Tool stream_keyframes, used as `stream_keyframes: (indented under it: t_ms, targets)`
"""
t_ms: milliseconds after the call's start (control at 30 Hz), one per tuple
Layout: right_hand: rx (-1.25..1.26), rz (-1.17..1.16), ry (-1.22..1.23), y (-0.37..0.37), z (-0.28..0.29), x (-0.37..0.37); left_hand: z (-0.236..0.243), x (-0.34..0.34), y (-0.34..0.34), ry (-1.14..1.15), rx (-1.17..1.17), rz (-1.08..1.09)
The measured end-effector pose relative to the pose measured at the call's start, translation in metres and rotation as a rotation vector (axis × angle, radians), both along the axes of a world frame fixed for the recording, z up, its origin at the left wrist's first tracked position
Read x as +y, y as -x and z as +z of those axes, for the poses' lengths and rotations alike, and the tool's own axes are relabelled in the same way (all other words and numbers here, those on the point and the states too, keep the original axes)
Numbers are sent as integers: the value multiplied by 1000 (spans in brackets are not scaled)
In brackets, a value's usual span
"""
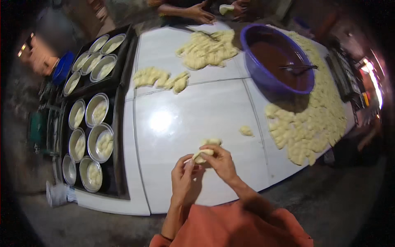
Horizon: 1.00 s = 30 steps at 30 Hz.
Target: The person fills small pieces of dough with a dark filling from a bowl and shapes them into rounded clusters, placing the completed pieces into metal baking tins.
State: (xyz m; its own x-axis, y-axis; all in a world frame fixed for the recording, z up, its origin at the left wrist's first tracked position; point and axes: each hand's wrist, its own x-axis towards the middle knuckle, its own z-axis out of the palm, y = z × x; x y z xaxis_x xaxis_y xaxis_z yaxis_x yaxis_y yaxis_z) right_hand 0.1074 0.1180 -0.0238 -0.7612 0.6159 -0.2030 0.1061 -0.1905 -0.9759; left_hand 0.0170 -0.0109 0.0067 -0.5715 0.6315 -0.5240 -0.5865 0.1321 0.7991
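Above the near part of the white tiled table (pixel 197 111), a small piece of pale dough (pixel 202 156) is pinched between both my hands. The fingers of my left hand (pixel 183 175) grip its left end, and my right hand (pixel 221 162) holds its right end from above. The dough looks folded or curved, with its underside hidden by my fingers. Just beyond my fingers lies another dough piece (pixel 212 142), partly covered by my right hand. A small lump of dough (pixel 246 131) rests farther right on the tiles.
On the left, dark trays (pixel 119 164) hold several round metal tins, most with dough inside. A purple basin (pixel 263 76) of brown filling with a spoon stands at the back right. Dough pieces (pixel 302 127) cover the right side; more dough (pixel 205 49) lies near another person's hands (pixel 200 13).
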Motion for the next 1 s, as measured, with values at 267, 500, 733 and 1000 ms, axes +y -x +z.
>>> stream_keyframes:
  t_ms: [267, 500, 733, 1000]
  targets:
    - [446, -137, 523, -25, 80, 50, 0, 117, -20, -563, 947, -66]
    - [489, -230, 503, -41, 104, 151, 15, 203, -46, -664, 463, -208]
    - [-95, -307, -308, -53, 103, 357, 3, 190, -16, -267, 363, -465]
    - [-787, 342, -724, -32, 64, 418, 19, 179, 2, -73, 363, -586]
